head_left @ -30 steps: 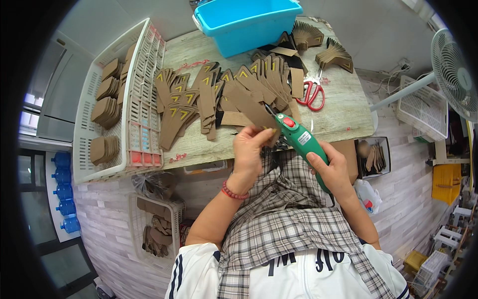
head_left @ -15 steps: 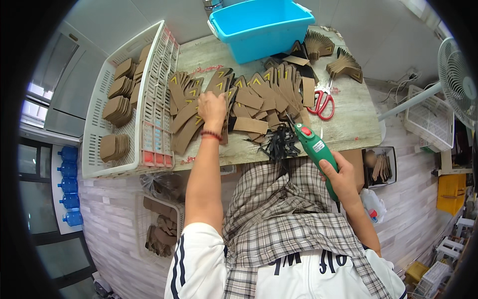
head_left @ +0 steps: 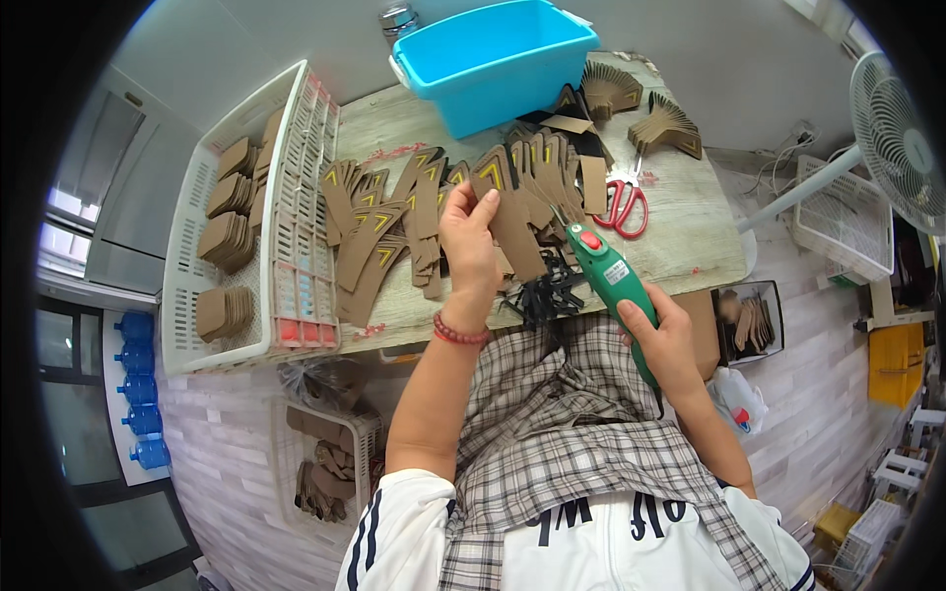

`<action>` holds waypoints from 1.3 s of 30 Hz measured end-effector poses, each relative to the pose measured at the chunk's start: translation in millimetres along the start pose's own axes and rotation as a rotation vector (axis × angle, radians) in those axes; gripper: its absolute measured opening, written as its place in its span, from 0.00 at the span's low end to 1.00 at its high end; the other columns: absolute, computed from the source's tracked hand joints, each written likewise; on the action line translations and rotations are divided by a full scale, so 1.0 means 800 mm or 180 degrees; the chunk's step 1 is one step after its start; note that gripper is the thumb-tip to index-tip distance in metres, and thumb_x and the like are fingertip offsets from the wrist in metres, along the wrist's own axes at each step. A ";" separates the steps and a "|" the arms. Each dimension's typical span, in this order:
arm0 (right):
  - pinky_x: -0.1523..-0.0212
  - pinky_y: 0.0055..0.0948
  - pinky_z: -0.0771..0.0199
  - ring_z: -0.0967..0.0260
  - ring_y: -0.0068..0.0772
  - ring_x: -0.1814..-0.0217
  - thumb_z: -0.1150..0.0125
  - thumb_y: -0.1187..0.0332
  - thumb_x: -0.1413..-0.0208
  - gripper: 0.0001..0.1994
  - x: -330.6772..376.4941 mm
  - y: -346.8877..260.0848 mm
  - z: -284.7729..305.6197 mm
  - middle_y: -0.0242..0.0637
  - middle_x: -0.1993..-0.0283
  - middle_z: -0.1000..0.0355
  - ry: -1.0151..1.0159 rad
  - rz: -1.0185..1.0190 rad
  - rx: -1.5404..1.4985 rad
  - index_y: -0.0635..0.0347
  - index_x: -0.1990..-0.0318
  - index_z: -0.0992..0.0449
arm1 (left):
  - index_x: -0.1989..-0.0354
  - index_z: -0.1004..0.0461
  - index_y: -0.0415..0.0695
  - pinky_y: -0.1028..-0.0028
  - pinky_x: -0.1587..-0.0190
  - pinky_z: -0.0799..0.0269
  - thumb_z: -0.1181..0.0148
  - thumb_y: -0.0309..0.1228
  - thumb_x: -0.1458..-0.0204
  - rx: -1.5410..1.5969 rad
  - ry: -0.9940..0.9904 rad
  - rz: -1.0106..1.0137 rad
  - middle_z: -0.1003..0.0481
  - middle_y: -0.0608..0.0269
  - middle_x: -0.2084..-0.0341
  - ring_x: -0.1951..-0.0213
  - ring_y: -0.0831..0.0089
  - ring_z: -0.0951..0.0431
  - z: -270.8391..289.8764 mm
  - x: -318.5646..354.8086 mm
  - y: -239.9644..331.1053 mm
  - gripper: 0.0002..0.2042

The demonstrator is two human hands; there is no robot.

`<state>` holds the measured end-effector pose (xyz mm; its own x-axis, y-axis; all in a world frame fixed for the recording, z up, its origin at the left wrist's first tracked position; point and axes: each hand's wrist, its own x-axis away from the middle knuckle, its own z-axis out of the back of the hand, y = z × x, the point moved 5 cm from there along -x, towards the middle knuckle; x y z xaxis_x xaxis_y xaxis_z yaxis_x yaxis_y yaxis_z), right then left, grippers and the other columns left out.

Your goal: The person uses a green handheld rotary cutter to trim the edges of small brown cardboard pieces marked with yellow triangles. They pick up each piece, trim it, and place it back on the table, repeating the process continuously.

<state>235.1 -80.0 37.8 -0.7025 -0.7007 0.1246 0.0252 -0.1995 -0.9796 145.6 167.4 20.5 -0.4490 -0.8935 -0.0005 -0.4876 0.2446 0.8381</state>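
Note:
A flat brown fabric strip with a dark angled end and a yellow V mark is pinched upright in my left hand. My right hand is wrapped round a green handheld power tool with a red button. The tool's thin tip points up and left, close to the strip's right side; whether they touch I cannot tell. More brown strips with yellow marks lie in overlapping rows left of and behind my left hand. Black offcuts are heaped at the table's front edge, below the tool's tip.
A white plastic crate with stacked brown pieces stands at the left. The blue tub sits at the back of the table. Red-handled scissors and fanned brown stacks lie at the right, and a fan stands beyond.
My left hand has come right and toward me from the pile, now holding up one brown strip. The green tool stays in my right hand. The whole view has shifted slightly.

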 end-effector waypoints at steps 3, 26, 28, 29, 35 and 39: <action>0.75 0.18 0.34 0.35 0.14 0.77 0.37 0.61 0.43 0.18 0.002 0.000 0.002 0.28 0.74 0.29 0.0060 -0.0012 -0.0061 0.65 0.51 0.26 | 0.63 0.28 0.42 0.78 0.65 0.28 0.42 0.26 0.44 0.0370 -0.0004 0.0382 0.23 0.66 0.70 0.70 0.79 0.24 -0.011 0.028 -0.021 0.03; 0.74 0.17 0.35 0.36 0.14 0.76 0.38 0.62 0.43 0.18 0.006 -0.006 0.003 0.28 0.73 0.30 0.0178 0.0116 -0.0162 0.66 0.50 0.26 | 0.65 0.26 0.44 0.78 0.65 0.29 0.40 0.26 0.46 0.0656 -0.0066 0.1220 0.22 0.67 0.71 0.70 0.79 0.23 -0.038 0.087 -0.067 0.03; 0.74 0.17 0.34 0.36 0.14 0.76 0.38 0.63 0.43 0.18 0.006 -0.007 0.004 0.28 0.73 0.30 0.0179 0.0115 -0.0143 0.66 0.50 0.27 | 0.66 0.25 0.41 0.79 0.67 0.30 0.39 0.28 0.46 0.0570 -0.0035 0.1169 0.22 0.67 0.72 0.73 0.81 0.25 -0.040 0.091 -0.066 0.04; 0.74 0.17 0.34 0.36 0.14 0.76 0.38 0.63 0.43 0.18 0.006 -0.007 0.005 0.28 0.73 0.30 0.0180 0.0115 -0.0134 0.66 0.49 0.27 | 0.66 0.25 0.41 0.79 0.67 0.30 0.39 0.28 0.46 0.0552 -0.0060 0.1180 0.22 0.67 0.73 0.73 0.81 0.25 -0.040 0.094 -0.067 0.04; 0.74 0.17 0.33 0.36 0.14 0.75 0.38 0.63 0.43 0.19 0.004 -0.002 0.009 0.28 0.71 0.29 0.0116 0.0098 -0.0297 0.67 0.48 0.27 | 0.65 0.24 0.40 0.80 0.66 0.30 0.40 0.26 0.46 0.0268 -0.0133 0.1091 0.22 0.67 0.72 0.73 0.81 0.25 -0.028 0.101 -0.072 0.03; 0.73 0.17 0.33 0.36 0.14 0.74 0.38 0.63 0.42 0.19 0.006 -0.003 0.012 0.29 0.70 0.29 0.0059 0.0197 -0.0184 0.67 0.48 0.28 | 0.63 0.24 0.39 0.81 0.65 0.30 0.41 0.25 0.45 0.0062 -0.0154 0.0838 0.22 0.67 0.70 0.71 0.82 0.25 -0.024 0.098 -0.058 0.04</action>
<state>238.2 -89.6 42.3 -0.7140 -0.6974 0.0612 0.0283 -0.1161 -0.9928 147.5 79.1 -8.0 -0.5973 -0.7793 0.1899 -0.3633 0.4739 0.8022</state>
